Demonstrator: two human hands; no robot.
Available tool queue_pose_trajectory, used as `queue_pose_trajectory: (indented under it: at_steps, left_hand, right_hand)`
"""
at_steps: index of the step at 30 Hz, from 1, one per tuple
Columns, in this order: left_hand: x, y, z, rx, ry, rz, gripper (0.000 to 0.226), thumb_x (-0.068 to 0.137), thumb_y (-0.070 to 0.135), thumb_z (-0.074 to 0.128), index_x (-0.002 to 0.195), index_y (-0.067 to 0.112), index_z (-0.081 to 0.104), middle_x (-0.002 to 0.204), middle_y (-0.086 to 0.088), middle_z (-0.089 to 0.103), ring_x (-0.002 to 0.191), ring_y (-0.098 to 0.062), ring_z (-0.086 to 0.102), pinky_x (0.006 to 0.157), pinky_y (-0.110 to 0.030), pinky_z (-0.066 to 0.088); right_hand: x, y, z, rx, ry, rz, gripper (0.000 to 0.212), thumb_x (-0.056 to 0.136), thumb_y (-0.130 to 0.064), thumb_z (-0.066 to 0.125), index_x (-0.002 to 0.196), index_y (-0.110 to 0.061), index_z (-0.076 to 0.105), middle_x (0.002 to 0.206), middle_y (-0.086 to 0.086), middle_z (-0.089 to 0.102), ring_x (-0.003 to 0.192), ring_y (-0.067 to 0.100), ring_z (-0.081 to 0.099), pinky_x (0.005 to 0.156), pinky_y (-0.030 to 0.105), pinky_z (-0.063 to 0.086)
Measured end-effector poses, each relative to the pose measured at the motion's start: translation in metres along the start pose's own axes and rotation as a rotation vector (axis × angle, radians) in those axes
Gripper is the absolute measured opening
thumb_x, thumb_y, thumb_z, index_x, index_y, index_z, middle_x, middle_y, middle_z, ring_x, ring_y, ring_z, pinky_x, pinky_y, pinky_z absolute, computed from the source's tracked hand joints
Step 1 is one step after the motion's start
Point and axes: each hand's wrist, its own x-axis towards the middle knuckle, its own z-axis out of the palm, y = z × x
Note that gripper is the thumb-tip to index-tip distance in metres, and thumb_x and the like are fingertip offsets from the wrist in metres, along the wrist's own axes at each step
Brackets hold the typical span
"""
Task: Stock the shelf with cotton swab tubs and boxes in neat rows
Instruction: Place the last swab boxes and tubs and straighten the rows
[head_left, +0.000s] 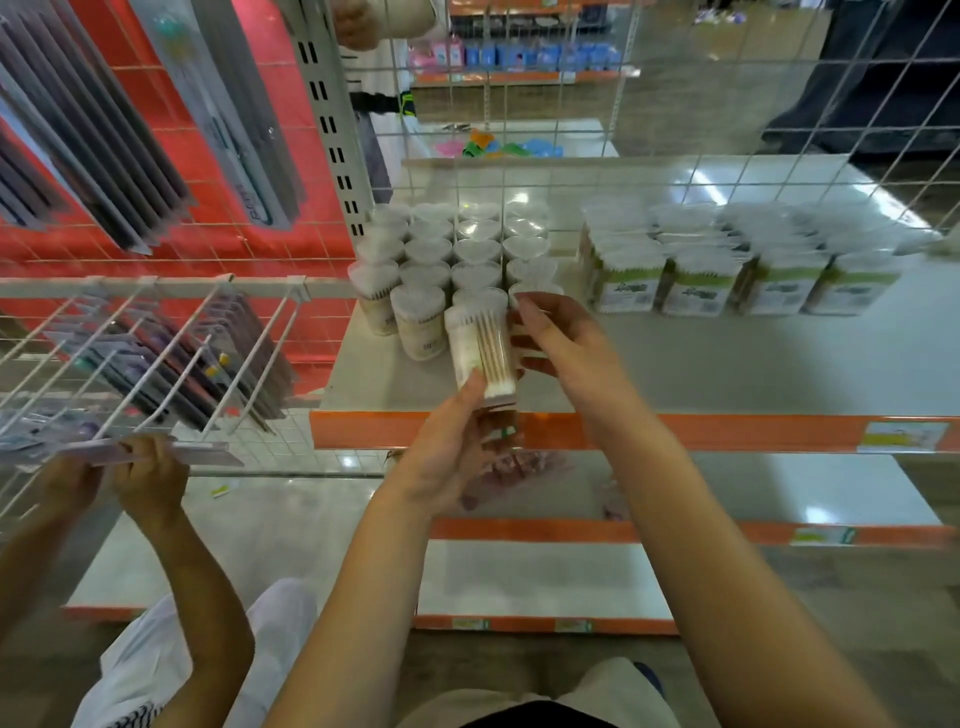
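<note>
Both hands grasp one clear swab tub (480, 348), tilted above the shelf (727, 364) near its front edge: left hand (447, 452) at its base, right hand (558, 343) alongside. Tub rows (452, 260) occupy the shelf's left end; boxes (727, 270) stand right of them.

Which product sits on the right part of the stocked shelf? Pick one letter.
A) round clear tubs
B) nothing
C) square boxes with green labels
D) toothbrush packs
C: the green-labelled boxes stand in rows on the shelf, to the right of the round tubs.
</note>
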Motion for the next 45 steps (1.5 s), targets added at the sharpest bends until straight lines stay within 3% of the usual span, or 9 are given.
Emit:
queue_pose_trajectory:
  at_steps: [7, 12, 17, 22, 27, 32, 38, 41, 45]
  left_hand:
    - [-0.001, -0.001, 0.006, 0.610, 0.238, 0.224, 0.048, 0.077, 0.038, 0.073, 0.117, 0.031, 0.048, 0.106, 0.006, 0.064, 0.097, -0.009, 0.062, 0.079, -0.028, 0.052]
    - [0.005, -0.006, 0.000, 0.824, 0.336, 0.299, 0.065, 0.061, 0.061, 0.067, 0.113, 0.027, 0.050, 0.106, 0.002, 0.063, 0.095, -0.012, 0.063, 0.081, -0.041, 0.055]
    - [0.013, -0.010, -0.012, 1.016, 0.439, 0.355, 0.067, 0.060, 0.067, 0.066, 0.110, 0.024, 0.053, 0.100, 0.002, 0.063, 0.092, -0.015, 0.062, 0.075, -0.042, 0.055]
    - [0.010, -0.003, -0.015, 1.064, 0.465, 0.367, 0.065, 0.059, 0.064, 0.065, 0.106, 0.021, 0.054, 0.098, 0.002, 0.061, 0.091, -0.015, 0.060, 0.074, -0.040, 0.053]
    - [-0.003, 0.014, -0.019, 0.980, 0.358, 0.276, 0.050, 0.075, 0.049, 0.069, 0.114, 0.022, 0.052, 0.108, 0.004, 0.058, 0.097, -0.009, 0.056, 0.081, -0.028, 0.049]
    - [-0.010, 0.030, -0.029, 1.018, 0.343, 0.269, 0.036, 0.079, 0.036, 0.071, 0.110, 0.027, 0.054, 0.102, 0.012, 0.060, 0.090, 0.000, 0.054, 0.072, -0.020, 0.046]
    - [-0.012, 0.029, -0.051, 1.061, 0.451, 0.266, 0.045, 0.075, 0.031, 0.077, 0.113, 0.015, 0.059, 0.103, 0.003, 0.063, 0.091, -0.012, 0.057, 0.076, -0.029, 0.051]
    - [-0.009, 0.034, -0.070, 1.144, 0.533, 0.286, 0.048, 0.075, 0.034, 0.076, 0.115, 0.013, 0.060, 0.106, 0.001, 0.063, 0.087, -0.013, 0.056, 0.067, -0.022, 0.041]
    - [-0.001, 0.044, -0.097, 1.210, 0.656, 0.281, 0.054, 0.075, 0.045, 0.073, 0.116, 0.013, 0.061, 0.108, 0.001, 0.064, 0.095, -0.016, 0.055, 0.075, -0.030, 0.042]
  right_hand:
    - [-0.006, -0.005, 0.000, -0.110, -0.097, -0.029, 0.045, 0.084, -0.022, 0.068, 0.125, -0.018, 0.050, 0.112, 0.003, 0.061, 0.103, 0.015, 0.062, 0.083, 0.024, 0.054]
    - [-0.007, -0.004, -0.001, -0.170, -0.126, -0.023, 0.048, 0.083, -0.020, 0.069, 0.127, -0.017, 0.050, 0.115, 0.006, 0.061, 0.106, 0.019, 0.061, 0.089, 0.034, 0.054]
    - [-0.006, -0.004, 0.000, -0.219, -0.172, -0.053, 0.050, 0.082, -0.018, 0.070, 0.127, -0.021, 0.049, 0.118, 0.002, 0.059, 0.107, 0.015, 0.059, 0.087, 0.025, 0.052]
    - [-0.005, -0.001, 0.005, -0.226, -0.158, -0.102, 0.049, 0.082, -0.020, 0.070, 0.127, -0.022, 0.050, 0.115, -0.001, 0.059, 0.099, 0.005, 0.058, 0.077, 0.012, 0.051]
    - [0.000, 0.003, 0.007, -0.191, -0.112, -0.120, 0.043, 0.083, -0.021, 0.070, 0.122, -0.024, 0.052, 0.114, 0.000, 0.061, 0.107, 0.013, 0.059, 0.091, 0.029, 0.052]
    - [0.005, 0.011, 0.016, -0.217, -0.154, -0.144, 0.042, 0.082, -0.022, 0.071, 0.117, -0.031, 0.050, 0.112, -0.007, 0.060, 0.107, 0.009, 0.058, 0.094, 0.030, 0.051]
    - [0.008, 0.024, 0.026, -0.345, -0.193, -0.122, 0.045, 0.083, -0.026, 0.070, 0.123, -0.024, 0.049, 0.107, -0.013, 0.058, 0.101, 0.002, 0.056, 0.083, 0.009, 0.044]
    - [0.009, 0.032, 0.025, -0.400, -0.194, -0.100, 0.046, 0.084, -0.026, 0.069, 0.126, -0.022, 0.050, 0.105, -0.012, 0.058, 0.101, 0.004, 0.056, 0.089, 0.018, 0.046]
    - [0.011, 0.039, 0.027, -0.436, -0.214, -0.068, 0.047, 0.086, -0.025, 0.067, 0.129, -0.019, 0.049, 0.107, -0.008, 0.058, 0.104, 0.009, 0.056, 0.091, 0.025, 0.047]
